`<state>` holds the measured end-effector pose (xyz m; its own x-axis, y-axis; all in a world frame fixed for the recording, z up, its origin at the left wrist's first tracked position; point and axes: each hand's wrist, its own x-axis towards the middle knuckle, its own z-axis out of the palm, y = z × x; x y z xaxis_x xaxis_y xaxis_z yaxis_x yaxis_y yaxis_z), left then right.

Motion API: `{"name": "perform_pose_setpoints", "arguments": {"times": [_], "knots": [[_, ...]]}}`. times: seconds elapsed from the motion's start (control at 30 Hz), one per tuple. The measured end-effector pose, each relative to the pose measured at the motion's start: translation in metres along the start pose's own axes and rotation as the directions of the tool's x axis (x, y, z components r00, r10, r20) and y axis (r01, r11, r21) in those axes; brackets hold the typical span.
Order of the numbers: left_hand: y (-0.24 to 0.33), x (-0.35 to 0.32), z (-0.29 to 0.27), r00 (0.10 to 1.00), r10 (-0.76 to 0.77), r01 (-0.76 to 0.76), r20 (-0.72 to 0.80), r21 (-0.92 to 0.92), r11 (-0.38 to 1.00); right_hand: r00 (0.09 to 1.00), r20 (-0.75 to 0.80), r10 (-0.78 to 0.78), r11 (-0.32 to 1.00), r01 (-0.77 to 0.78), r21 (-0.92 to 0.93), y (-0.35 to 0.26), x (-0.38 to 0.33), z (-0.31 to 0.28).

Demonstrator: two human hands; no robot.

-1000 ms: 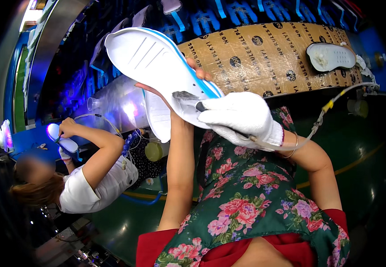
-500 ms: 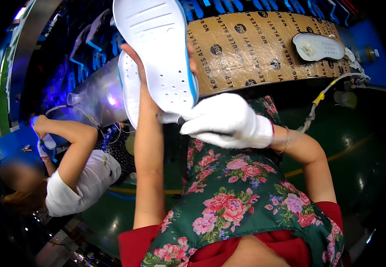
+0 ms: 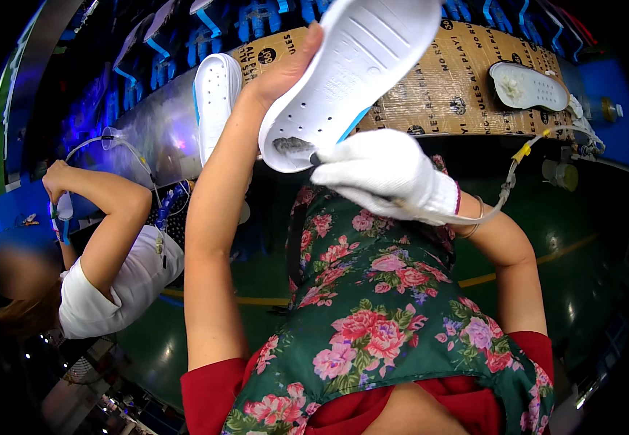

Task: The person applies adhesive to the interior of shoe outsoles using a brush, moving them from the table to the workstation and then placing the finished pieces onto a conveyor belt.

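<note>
A large white shoe sole (image 3: 350,72) with a blue edge is tilted up in front of me. My left hand (image 3: 285,72) grips it along its left side, fingers closed behind it. My right hand (image 3: 379,170), in a white knitted glove, is closed round a brush (image 3: 292,147). The brush's grey bristles lie against the sole's heel end, inside the rim; most of its handle is hidden by the glove. A thin pale hose (image 3: 506,185) runs along my right wrist toward the glove. Beyond my left forearm, more white soles (image 3: 217,101) lie stacked on the bench.
Brown printed cardboard (image 3: 423,98) covers the bench. On its right lies a sole-shaped tray (image 3: 528,87) with a pale lump, near a hose fitting (image 3: 588,145). Blue racks (image 3: 260,22) line the back. A co-worker in a white shirt (image 3: 122,290) works at left.
The held sole has swung right and tilted, its heel end now left of my glove. The brush has gone from beside the heel onto its inner face. My left forearm has shifted left.
</note>
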<state>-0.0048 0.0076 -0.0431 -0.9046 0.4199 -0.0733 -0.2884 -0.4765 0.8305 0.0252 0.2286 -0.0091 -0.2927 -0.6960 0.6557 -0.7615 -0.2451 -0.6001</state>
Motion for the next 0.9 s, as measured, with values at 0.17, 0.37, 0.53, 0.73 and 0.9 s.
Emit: {"name": "perform_pose_setpoints", "arguments": {"times": [0.17, 0.37, 0.53, 0.73, 0.9], "knots": [[0.007, 0.005, 0.007, 0.974, -0.126, 0.184, -0.189, 0.334, 0.924, 0.983, 0.111, 0.149, 0.972, -0.166, 0.168, 0.0, 0.003, -0.016], [-0.009, 0.016, -0.012, 0.965, 0.126, -0.147, -0.231, -0.077, 0.986, 0.584, 0.173, 0.793, 0.38, -0.696, 0.609, -0.001, -0.005, -0.024], [-0.04, 0.02, -0.024, 0.851, 0.435, -0.501, -0.292, -0.206, 0.841, 0.41, -0.08, 0.908, 0.266, -0.419, 0.868, 0.033, -0.022, -0.021], [-0.062, -0.053, 0.012, 0.731, 0.481, -0.537, -0.485, 0.026, 0.843, 0.331, -0.104, 0.938, 0.231, -0.373, 0.899, 0.041, -0.018, -0.009], [-0.098, -0.095, 0.056, 0.971, 0.18, -0.234, -0.156, -0.762, 0.604, 0.354, -0.079, 0.932, 0.221, -0.382, 0.897, 0.037, -0.023, -0.001]]}}
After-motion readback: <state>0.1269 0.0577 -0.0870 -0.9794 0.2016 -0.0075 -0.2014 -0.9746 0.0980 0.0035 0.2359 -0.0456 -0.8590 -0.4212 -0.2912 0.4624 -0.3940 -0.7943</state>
